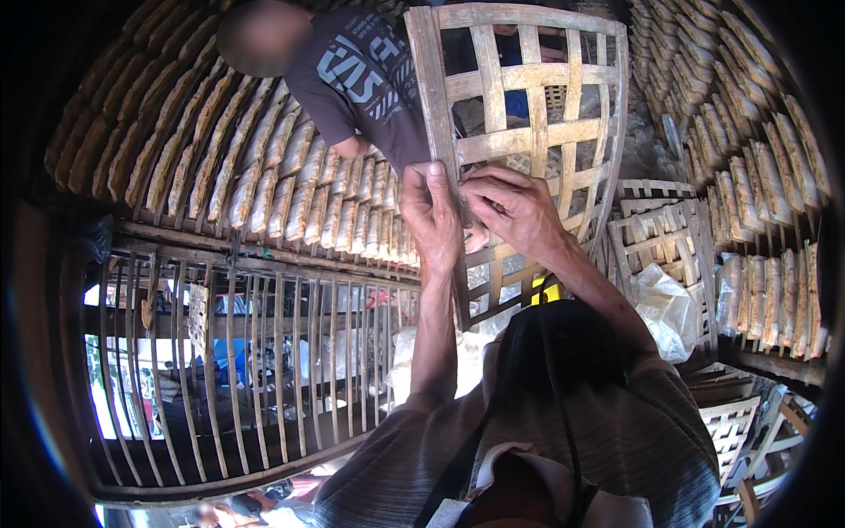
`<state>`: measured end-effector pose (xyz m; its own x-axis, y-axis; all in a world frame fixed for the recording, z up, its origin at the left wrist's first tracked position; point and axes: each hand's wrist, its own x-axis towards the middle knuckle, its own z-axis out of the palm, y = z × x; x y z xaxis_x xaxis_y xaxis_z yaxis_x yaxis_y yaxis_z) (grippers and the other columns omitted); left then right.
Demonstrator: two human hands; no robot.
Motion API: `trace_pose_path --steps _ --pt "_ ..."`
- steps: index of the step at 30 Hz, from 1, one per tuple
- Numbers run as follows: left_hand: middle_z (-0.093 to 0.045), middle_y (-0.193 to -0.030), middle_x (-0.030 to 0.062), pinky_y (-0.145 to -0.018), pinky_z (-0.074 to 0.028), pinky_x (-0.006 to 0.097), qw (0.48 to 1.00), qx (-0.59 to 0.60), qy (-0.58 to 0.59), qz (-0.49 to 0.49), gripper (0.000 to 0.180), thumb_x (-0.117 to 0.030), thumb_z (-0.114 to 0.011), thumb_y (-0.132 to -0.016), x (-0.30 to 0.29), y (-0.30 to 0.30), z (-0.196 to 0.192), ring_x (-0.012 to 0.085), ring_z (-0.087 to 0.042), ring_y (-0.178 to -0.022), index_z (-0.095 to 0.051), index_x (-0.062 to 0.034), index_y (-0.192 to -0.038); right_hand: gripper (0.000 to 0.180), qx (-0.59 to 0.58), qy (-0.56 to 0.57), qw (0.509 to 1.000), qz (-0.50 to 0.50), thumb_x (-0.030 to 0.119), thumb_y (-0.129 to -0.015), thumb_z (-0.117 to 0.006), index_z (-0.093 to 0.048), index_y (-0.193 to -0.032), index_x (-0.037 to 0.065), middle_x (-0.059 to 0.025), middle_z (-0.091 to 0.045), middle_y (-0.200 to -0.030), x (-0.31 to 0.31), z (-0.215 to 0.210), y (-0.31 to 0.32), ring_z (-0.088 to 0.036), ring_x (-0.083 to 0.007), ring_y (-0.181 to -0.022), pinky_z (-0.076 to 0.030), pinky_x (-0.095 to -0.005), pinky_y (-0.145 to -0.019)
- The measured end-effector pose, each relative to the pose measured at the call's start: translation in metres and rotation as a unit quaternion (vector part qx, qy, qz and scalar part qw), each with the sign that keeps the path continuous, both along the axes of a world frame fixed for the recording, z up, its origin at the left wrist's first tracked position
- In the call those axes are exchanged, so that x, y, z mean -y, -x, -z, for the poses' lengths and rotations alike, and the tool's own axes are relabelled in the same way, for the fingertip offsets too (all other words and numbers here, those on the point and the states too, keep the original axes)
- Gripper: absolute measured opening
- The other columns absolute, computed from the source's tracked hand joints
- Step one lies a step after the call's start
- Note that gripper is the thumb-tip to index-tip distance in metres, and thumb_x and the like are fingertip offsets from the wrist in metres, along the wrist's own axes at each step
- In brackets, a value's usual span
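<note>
A woven bamboo rack with a wooden frame stands upright before me, its open lattice facing me. My left hand is closed on the frame's left side bar, the thumb lying up along it. On the lattice side of that bar, my right hand has its thumb and fingertips pinched together. Whatever is between those fingertips is too small to make out. Behind the rack, part of another person's hand shows below my right hand's fingers.
Flat pale slabs stand in rows on slatted shelves at left, with more slabs at right. A co-worker in a dark shirt is beyond the rack. Woven panels and clear plastic lie right; a slatted bamboo rack spans lower left.
</note>
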<state>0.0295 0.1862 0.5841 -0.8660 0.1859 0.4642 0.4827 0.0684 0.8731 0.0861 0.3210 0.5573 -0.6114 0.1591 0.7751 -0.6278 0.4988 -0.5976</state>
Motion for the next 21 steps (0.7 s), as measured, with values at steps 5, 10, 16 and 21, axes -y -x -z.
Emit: trace_pose_path --steps 5,10,16,21 --pt "-0.058 -0.077 -0.0016 -0.057 -0.038 0.022 1.000 -0.011 0.000 0.010 0.033 -0.029 -0.050 -0.113 0.007 0.011 0.009 0.0018 -0.046 -0.067 -0.058 -0.0028 -0.095 0.025 0.050 -0.006 0.997 -0.057 0.003 -0.082 -0.078 -0.073 -0.107 0.003 -0.0075 -0.067 -0.089 -0.005 -0.006 -0.001 -0.070 -0.0250 -0.078 -0.059 -0.0361 -0.068" --pt "-0.065 -0.082 0.0024 -0.057 -0.040 0.021 1.000 -0.003 -0.010 0.005 0.033 -0.029 -0.050 -0.113 0.007 0.016 0.013 0.0029 -0.050 -0.067 -0.060 -0.0019 -0.097 0.025 0.075 0.048 0.994 -0.061 0.004 -0.082 -0.078 -0.074 -0.106 0.003 -0.0074 -0.069 -0.092 0.003 -0.009 -0.006 -0.070 -0.0271 -0.082 -0.057 -0.0380 -0.072" --pt "-0.050 -0.073 -0.0044 -0.055 -0.034 0.023 0.998 0.006 -0.059 -0.005 0.029 -0.025 -0.056 -0.111 -0.004 0.003 0.004 0.0022 -0.040 -0.065 -0.057 -0.0034 -0.092 0.020 0.053 0.005 0.998 -0.026 -0.002 -0.081 -0.077 -0.073 -0.100 0.000 -0.0097 -0.069 -0.096 0.005 0.000 -0.002 -0.071 -0.0262 -0.081 -0.061 -0.0367 -0.073" --pt "-0.048 -0.069 -0.0052 -0.052 -0.032 0.022 0.999 -0.025 -0.023 -0.003 0.029 -0.025 -0.056 -0.111 -0.002 0.005 0.004 0.0019 -0.040 -0.061 -0.057 -0.0035 -0.091 0.018 0.062 0.000 0.998 -0.001 -0.005 -0.080 -0.075 -0.064 -0.093 0.000 -0.0089 -0.062 -0.086 0.010 -0.006 0.000 -0.067 -0.0231 -0.073 -0.058 -0.0345 -0.062"
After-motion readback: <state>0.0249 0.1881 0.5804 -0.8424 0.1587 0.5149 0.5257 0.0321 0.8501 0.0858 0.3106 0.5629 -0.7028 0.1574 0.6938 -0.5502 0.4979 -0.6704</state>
